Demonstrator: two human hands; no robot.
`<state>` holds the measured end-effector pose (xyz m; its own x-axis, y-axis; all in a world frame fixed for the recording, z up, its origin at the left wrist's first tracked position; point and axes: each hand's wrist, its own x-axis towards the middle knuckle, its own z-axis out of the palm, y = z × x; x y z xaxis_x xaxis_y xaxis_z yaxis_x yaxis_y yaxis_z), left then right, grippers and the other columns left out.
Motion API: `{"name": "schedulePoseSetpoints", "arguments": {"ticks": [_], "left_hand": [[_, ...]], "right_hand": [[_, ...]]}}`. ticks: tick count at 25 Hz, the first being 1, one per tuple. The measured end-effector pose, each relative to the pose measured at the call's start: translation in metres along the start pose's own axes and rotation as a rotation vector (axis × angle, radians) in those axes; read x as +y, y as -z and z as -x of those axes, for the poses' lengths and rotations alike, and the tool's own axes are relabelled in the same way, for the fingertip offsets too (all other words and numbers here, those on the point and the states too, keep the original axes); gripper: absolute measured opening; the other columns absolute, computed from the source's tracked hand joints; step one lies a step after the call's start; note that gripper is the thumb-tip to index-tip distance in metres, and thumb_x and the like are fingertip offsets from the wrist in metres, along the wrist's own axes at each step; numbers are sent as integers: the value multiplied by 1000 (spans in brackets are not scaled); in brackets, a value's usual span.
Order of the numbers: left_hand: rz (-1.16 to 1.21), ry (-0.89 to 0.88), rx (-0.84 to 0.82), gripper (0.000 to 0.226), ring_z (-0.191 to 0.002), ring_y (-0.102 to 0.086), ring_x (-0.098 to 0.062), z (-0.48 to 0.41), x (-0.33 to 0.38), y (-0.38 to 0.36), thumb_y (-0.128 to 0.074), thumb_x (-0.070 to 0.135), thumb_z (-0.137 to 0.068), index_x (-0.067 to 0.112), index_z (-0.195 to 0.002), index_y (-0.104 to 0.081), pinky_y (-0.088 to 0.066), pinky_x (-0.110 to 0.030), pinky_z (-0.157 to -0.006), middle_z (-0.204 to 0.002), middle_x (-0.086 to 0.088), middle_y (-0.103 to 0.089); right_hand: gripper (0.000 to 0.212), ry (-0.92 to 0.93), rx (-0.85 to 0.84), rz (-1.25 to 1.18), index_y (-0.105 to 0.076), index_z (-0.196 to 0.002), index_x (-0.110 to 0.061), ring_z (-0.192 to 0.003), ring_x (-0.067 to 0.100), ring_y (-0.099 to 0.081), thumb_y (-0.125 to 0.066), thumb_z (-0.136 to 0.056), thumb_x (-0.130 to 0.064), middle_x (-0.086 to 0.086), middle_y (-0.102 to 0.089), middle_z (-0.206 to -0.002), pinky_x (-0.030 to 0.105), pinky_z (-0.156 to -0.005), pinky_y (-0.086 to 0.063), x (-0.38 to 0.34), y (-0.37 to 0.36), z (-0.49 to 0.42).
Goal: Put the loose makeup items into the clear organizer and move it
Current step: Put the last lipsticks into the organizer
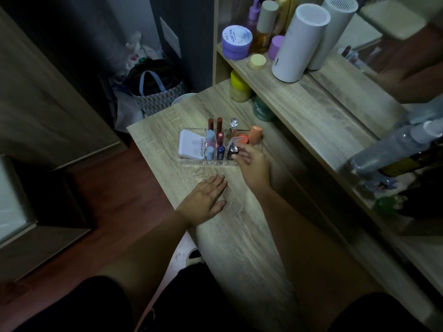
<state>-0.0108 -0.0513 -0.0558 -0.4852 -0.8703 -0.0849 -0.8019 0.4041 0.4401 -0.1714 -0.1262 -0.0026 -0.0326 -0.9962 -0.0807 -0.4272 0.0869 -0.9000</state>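
The clear organizer [191,162] sits on the wooden table near its far left corner. A white compact [191,144] fills its left compartment. Several lipsticks and tubes [219,140] stand in the middle slots, and an orange tube [254,134] leans at the right end. My right hand [251,162] hovers over the organizer's right part, fingers pinched on a small dark makeup item [233,150] at one of the slots. My left hand [208,200] lies flat on the table, palm down, just in front of the organizer.
A raised shelf [311,111] runs along the right with a white cylinder [299,41], purple jars [236,41] and bottles. A yellow jar [239,87] and green jar [262,110] stand under it. A bag [153,89] sits on the floor beyond the table.
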Motion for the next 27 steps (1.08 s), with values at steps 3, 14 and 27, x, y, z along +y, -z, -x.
{"name": "schedulePoseSetpoints", "arguments": {"ticks": [3, 14, 27], "left_hand": [[18, 8, -16, 60, -146, -15, -29, -1, 0, 0, -47, 34, -94, 7, -143, -26, -15, -41, -120, -155, -15, -23], [26, 1, -1, 60, -145, -17, -28, -1, -3, -2, -48, 35, -94, 7, -143, -28, -17, -40, -120, -154, -15, -26], [449, 710, 643, 51, -102, -48, -29, -1, -19, 39, -66, 36, -76, 3, -109, -47, -45, -43, -90, -110, -19, -50]], "right_hand": [[38, -26, -1, 33, -61, -122, -6, -98, 9, -61, -62, -85, 5, 16, -62, -122, -1, -72, -47, 1, -3, -2], [32, -59, 10, 101, -61, -117, -6, -93, 7, -60, -63, -86, 1, 13, -65, -118, 4, -69, -44, -3, -5, -2], [60, -193, 240, 304, -52, -115, -7, -111, 27, -55, -83, -65, -20, 13, -56, -119, 39, -95, -50, 31, 2, 18]]}}
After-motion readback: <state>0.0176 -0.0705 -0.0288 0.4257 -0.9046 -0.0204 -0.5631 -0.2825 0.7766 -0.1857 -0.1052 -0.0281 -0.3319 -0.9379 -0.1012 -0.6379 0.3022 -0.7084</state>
